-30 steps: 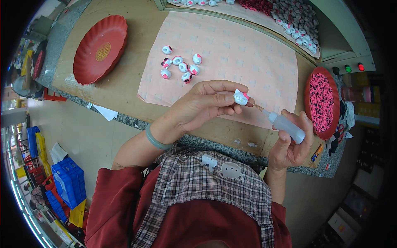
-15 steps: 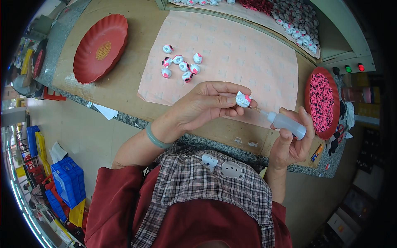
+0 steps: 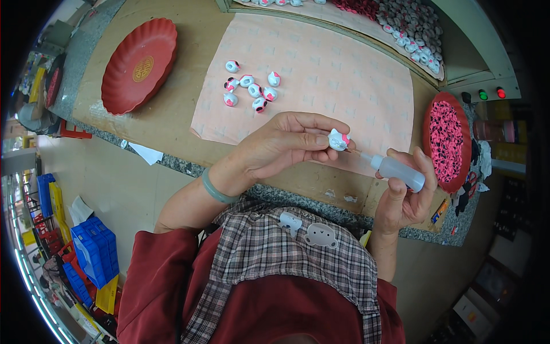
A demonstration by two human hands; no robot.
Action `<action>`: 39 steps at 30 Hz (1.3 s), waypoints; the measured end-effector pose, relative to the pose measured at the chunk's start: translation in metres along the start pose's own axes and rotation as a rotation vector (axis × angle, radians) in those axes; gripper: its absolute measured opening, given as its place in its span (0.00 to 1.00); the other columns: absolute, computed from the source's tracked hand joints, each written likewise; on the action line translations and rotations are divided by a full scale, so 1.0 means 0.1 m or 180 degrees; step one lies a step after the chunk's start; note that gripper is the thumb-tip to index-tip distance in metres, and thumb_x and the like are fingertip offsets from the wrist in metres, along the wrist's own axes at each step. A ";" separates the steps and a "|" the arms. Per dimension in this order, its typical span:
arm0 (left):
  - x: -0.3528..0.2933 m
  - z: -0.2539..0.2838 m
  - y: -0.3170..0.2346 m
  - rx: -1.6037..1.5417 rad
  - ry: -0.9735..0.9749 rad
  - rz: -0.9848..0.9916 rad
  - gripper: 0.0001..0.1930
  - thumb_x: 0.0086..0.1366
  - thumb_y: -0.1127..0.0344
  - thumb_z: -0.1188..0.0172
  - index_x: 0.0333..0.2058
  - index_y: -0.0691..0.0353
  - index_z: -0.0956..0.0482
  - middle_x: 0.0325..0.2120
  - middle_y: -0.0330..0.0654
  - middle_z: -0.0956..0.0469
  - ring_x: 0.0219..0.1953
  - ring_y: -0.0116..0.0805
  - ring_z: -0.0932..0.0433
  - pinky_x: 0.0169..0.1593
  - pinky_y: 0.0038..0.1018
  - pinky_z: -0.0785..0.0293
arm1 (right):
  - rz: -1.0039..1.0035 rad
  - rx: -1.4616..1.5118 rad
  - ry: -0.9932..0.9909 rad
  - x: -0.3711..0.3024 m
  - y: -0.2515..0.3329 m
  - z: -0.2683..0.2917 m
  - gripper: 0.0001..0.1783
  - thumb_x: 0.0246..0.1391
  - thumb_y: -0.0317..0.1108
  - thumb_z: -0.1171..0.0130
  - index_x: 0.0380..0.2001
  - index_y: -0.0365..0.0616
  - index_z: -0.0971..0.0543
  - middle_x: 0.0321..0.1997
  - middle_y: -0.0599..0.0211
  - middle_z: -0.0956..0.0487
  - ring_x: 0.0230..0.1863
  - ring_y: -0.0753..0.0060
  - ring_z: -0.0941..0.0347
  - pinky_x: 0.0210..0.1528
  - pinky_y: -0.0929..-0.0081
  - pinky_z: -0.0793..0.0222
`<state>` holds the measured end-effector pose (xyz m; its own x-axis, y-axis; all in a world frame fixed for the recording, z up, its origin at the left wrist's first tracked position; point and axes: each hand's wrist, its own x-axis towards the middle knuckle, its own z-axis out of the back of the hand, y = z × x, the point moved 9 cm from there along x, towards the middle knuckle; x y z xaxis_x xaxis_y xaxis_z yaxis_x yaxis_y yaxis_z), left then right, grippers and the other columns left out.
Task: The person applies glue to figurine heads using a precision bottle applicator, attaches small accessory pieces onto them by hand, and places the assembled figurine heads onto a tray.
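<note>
Between the thumb and fingers of my left hand (image 3: pixel 292 140) is a small white cat-head figure (image 3: pixel 338 139) with a pink patch. My right hand (image 3: pixel 409 195) grips a translucent squeeze bottle (image 3: pixel 400 173), tilted so that its thin nozzle points at the underside of the cat head. Whether the tip touches it I cannot tell. Beyond my left hand, several similar white pieces (image 3: pixel 254 90) with pink and black parts lie on a pale pink sheet (image 3: pixel 338 74).
A red scalloped dish (image 3: pixel 123 71) stands at the far left of the table. To the right, a red dish (image 3: pixel 465 137) holds many small pink and black pieces (image 3: pixel 446 143). At the back, a shelf carries more white and grey pieces (image 3: pixel 421 28). Blue crates (image 3: pixel 94 252) are on the floor.
Almost nothing differs. The cat head in my left hand has shifted or turned very slightly, and the bottle stays pointed at it.
</note>
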<state>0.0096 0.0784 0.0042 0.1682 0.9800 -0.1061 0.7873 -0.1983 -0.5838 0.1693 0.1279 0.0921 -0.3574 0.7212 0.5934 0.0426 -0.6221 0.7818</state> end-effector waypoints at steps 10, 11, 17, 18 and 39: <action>0.01 0.01 -0.01 -0.0028 -0.0024 -0.0029 0.17 0.64 0.71 0.48 0.51 0.70 0.30 0.44 0.56 0.25 0.37 0.28 0.25 0.45 0.21 0.27 | -0.0025 0.0074 -0.0083 -0.01 -0.02 0.03 0.28 0.54 0.38 0.40 0.51 0.29 0.34 0.36 0.47 0.22 0.38 0.63 0.23 0.42 0.71 0.28; 0.01 0.01 -0.01 -0.0056 -0.0015 -0.0039 0.17 0.64 0.71 0.48 0.51 0.70 0.30 0.44 0.56 0.25 0.37 0.28 0.24 0.45 0.21 0.27 | -0.0016 0.0066 -0.0061 -0.01 -0.02 0.02 0.27 0.54 0.38 0.40 0.51 0.29 0.34 0.36 0.47 0.22 0.38 0.63 0.23 0.42 0.71 0.28; 0.01 0.03 -0.02 -0.0066 -0.0033 -0.0060 0.17 0.64 0.71 0.48 0.51 0.70 0.30 0.45 0.56 0.25 0.38 0.28 0.24 0.46 0.21 0.27 | -0.0041 0.0054 -0.0016 -0.01 -0.05 0.02 0.27 0.55 0.37 0.41 0.51 0.29 0.34 0.36 0.47 0.22 0.38 0.62 0.24 0.43 0.70 0.28; 0.01 0.04 -0.02 -0.0068 -0.0034 -0.0060 0.17 0.64 0.71 0.48 0.51 0.70 0.30 0.45 0.56 0.25 0.38 0.28 0.24 0.46 0.21 0.27 | -0.0032 0.0039 -0.0009 -0.01 -0.05 0.02 0.27 0.54 0.37 0.41 0.51 0.29 0.34 0.36 0.47 0.22 0.37 0.63 0.24 0.42 0.71 0.28; 0.00 0.09 -0.07 0.0218 -0.0139 -0.0173 0.16 0.61 0.73 0.43 0.48 0.66 0.28 0.40 0.45 0.23 0.39 0.28 0.23 0.45 0.21 0.26 | -0.0605 0.0625 -0.0266 -0.06 -0.28 0.02 0.27 0.54 0.41 0.40 0.50 0.35 0.34 0.38 0.49 0.23 0.29 0.71 0.26 0.27 0.80 0.29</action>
<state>-0.0013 0.0800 0.0011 0.0993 0.9893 -0.1069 0.7520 -0.1450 -0.6430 0.1719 0.1409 0.0671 -0.2983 0.8470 0.4400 0.1650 -0.4083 0.8978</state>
